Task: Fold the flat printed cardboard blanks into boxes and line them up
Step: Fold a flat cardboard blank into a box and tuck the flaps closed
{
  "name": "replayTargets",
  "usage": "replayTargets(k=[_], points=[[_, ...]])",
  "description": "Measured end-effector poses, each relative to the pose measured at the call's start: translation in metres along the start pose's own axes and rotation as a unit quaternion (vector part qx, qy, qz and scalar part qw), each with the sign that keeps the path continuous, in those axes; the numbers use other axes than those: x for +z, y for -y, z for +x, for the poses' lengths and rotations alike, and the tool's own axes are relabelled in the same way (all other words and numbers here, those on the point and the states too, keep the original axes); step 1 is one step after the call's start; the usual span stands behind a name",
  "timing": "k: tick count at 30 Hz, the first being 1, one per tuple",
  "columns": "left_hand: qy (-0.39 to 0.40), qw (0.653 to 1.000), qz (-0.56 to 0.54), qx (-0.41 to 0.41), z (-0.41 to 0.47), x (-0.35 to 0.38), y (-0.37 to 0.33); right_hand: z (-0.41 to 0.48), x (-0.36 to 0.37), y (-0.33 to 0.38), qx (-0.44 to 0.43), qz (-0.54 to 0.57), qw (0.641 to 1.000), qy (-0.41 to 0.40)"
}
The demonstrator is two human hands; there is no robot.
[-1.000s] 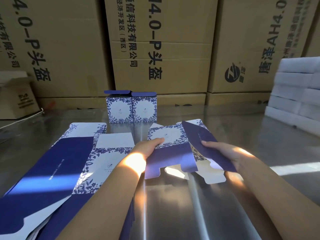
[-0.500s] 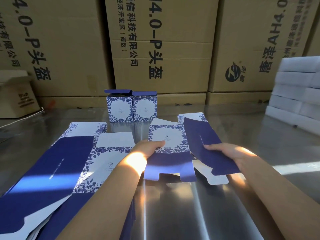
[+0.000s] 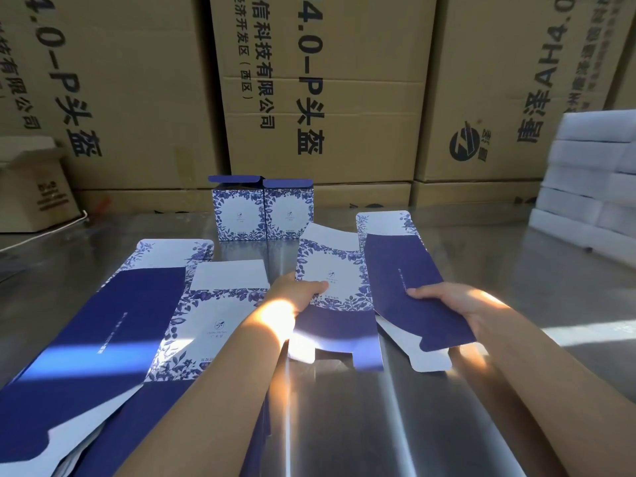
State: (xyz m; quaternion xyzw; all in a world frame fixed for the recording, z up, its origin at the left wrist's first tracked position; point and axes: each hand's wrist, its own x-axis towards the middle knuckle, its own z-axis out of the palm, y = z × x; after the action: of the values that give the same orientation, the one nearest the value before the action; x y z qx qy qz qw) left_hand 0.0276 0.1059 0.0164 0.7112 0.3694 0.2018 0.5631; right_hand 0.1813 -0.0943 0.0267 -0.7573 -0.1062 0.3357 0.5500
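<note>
**Blank opened wider between my hands**

Since a second ago the navy side panel has swung away to the right. It no longer overlaps the flowered panel, and the blank (image 3: 332, 270) lies spread more flatly between my hands.

Behind everything, tall brown shipping cartons (image 3: 344, 80) with black printing stand like a wall. A shiny metal table (image 3: 395, 407) runs from them toward me, streaked with sunlight. White foam blocks (image 3: 592, 187) are stacked at its right side. On the left of the table lies a loose pile of flat blanks (image 3: 113, 332), navy and white with blue flowers. The blank I am working on sits just right of that pile, low over the middle of the table. Two folded boxes (image 3: 241, 215) stand side by side, touching, at the back of the table near the cartons.

My left hand (image 3: 296, 294) grips the flowered panel, thumb on top. My right hand (image 3: 447, 301) pinches the navy panel, thumb on top and fingers underneath.
</note>
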Motion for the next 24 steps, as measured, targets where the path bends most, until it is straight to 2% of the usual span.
replayTargets(k=[11,14,15,17,19,21,24], points=[[0.036,0.999,-0.006,-0.007,-0.001,-0.004,-0.003,-0.008,0.003,0.004,-0.042,-0.05,0.997,-0.047],[0.042,0.996,-0.068,-0.043,-0.005,-0.007,-0.005,-0.005,0.004,0.005,-0.098,-0.041,0.992,-0.063],[0.044,0.994,-0.087,-0.057,-0.006,-0.007,-0.006,-0.004,0.005,0.004,-0.127,-0.067,0.985,-0.091],[0.064,0.985,-0.142,-0.077,-0.01,-0.008,-0.007,-0.003,0.008,0.003,-0.199,-0.185,0.947,-0.17],[0.113,0.96,-0.242,-0.086,-0.015,-0.008,-0.01,-0.009,0.013,0.003,-0.284,-0.228,0.918,-0.159],[0.169,0.911,-0.367,-0.078,-0.017,-0.01,-0.012,-0.011,0.019,0.001,-0.346,-0.226,0.907,-0.076],[0.219,0.858,-0.457,-0.085,-0.018,-0.012,-0.014,-0.011,0.027,-0.003,-0.363,-0.225,0.904,-0.024]])
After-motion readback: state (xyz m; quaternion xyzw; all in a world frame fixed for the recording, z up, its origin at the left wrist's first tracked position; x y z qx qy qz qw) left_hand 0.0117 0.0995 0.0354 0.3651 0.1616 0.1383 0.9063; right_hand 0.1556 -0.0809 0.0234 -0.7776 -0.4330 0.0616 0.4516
